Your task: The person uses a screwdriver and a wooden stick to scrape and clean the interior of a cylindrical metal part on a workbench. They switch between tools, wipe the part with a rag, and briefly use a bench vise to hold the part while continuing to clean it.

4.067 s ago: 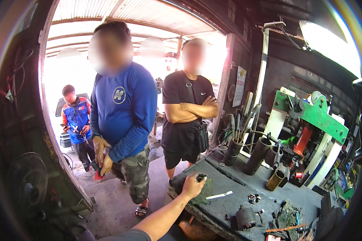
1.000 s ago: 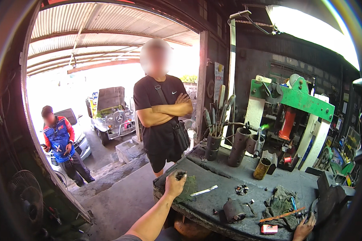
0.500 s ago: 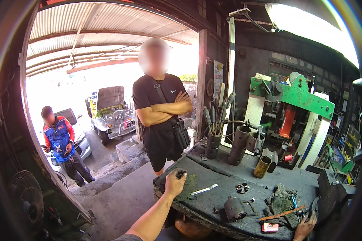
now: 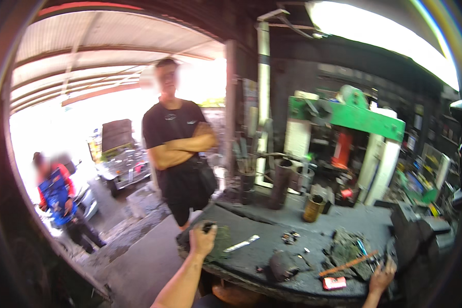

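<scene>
My left hand (image 4: 203,239) is curled at the left edge of the workbench (image 4: 264,226), beside a dark cloth (image 4: 222,240). Something small and dark shows at its fingers, too unclear to name. A white marked strip (image 4: 241,244) lies just right of it. At the bench's right end, blur hides whether my right hand (image 4: 382,274) grips the dark object by its fingertips. Around that hand are a crumpled dark rag (image 4: 344,249), a rusty flat strip (image 4: 350,263), a blue pen-like stick (image 4: 362,247) and a small red-and-white box (image 4: 334,283).
A dark cylindrical metal part (image 4: 283,265) and a cluster of small metal pieces (image 4: 290,237) lie mid-bench. Behind stand a rusty can (image 4: 313,208), an upright pipe (image 4: 281,185) and a green-and-white press (image 4: 354,118). A person with folded arms (image 4: 177,138) stands beyond; another (image 4: 61,192) is outside.
The whole view has swung, so the scene sits further left and is blurred. My left hand stays curled near the dark cloth; my right hand remains at the bench's right end.
</scene>
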Available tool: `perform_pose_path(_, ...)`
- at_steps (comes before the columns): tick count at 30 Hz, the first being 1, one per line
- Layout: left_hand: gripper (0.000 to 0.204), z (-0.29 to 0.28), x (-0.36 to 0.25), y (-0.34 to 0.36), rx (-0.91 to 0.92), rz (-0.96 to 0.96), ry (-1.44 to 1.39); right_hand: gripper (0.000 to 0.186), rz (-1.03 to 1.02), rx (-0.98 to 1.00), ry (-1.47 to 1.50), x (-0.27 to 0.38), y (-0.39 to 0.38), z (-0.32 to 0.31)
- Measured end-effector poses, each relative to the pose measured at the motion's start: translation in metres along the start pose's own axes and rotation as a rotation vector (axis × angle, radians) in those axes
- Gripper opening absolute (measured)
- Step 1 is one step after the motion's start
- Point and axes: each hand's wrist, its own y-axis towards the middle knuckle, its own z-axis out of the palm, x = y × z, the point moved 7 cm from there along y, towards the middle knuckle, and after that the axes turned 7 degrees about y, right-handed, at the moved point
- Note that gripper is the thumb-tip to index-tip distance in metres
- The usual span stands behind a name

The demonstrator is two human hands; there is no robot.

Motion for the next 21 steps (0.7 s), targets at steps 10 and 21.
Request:
perform_pose_path(10, 0.013, 0.014, 0.030, 0.009, -0.014, 0.027, -0.082, 0.041, -0.052, 0.036, -0.033, 0.022, 0.006, -0.008)
perform_pose_path(21, 0.016, 0.011, 0.016, 0.009, -0.024, 0.160, -0.068, 0.035, 0.009, 0.057, -0.019, 0.028, 0.012, -0.014)
